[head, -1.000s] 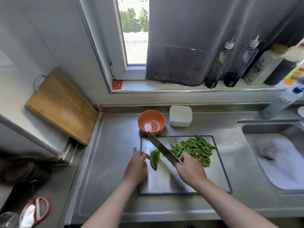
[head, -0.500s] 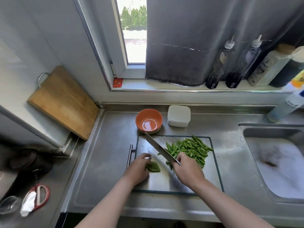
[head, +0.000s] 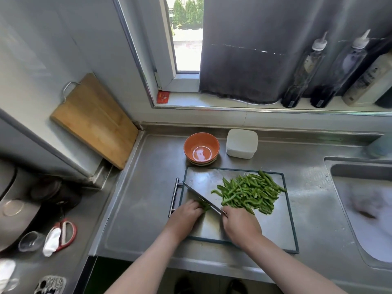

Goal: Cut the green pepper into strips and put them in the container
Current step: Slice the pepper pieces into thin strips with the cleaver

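**Green pepper remnant (head: 205,205) at the knife edge, left of the blade**

The steel counter (head: 135,209) carries a dark-rimmed cutting board (head: 275,228), with its bar handle (head: 174,195) on the left side. A heap of cut strips (head: 250,193) covers the board's far right part, just beside the right hand and apart from the blade. Behind the board stand an orange bowl (head: 201,147), open and stacked on another, and a white lidded tub (head: 241,143). Which of the two is the container meant cannot be told.

The left hand (head: 186,213) lies with fingers curled over the remnant, pressing it to the board near the left edge. The right hand (head: 239,225) is closed round the handle of a knife (head: 200,196), the handle itself hidden in the fist. The blade runs on a slant from that hand away to the left, its tip near the bar handle.

The remnant sits on the left flank of the blade, touching it, between the steel and the left fingertips. Only a small green sliver shows, so its long axis cannot be read.

Judged from this, slicing is nearly finished. The left hand is the nearer one and must feed the piece rightward to the edge. Its fingertips should stay tucked back, since little pepper separates them from the blade. The transfer to the container is not yet begun.
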### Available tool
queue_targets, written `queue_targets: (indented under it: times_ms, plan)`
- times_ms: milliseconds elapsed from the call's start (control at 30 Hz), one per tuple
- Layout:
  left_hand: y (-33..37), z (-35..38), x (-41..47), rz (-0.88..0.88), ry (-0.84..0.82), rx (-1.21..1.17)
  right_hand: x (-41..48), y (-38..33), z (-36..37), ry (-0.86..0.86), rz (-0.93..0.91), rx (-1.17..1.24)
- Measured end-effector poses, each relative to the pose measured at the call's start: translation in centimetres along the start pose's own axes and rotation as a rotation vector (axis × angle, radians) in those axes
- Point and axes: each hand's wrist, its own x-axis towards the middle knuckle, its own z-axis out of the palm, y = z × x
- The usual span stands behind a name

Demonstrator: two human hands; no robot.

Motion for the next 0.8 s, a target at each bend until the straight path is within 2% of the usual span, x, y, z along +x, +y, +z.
queue_targets:
  times_ms: [400, 600, 800]
  plan:
    - [-2.9, 0.2, 1.0, 0.169, -0.075, -0.022, -1.5, -2.4, 1.3, 0.093, -0.022, -0.18]
    - [-3.6, 0.3, 1.9, 0.271, -0.068, 0.005, -2.4, -3.4, 1.8, 0.098, 0.078, -0.173]
    - [-3.9, 0.7, 2.2, 0.271, -0.035, -0.054, -2.4, -4.0, 2.1, 0.072, 0.118, -0.191]
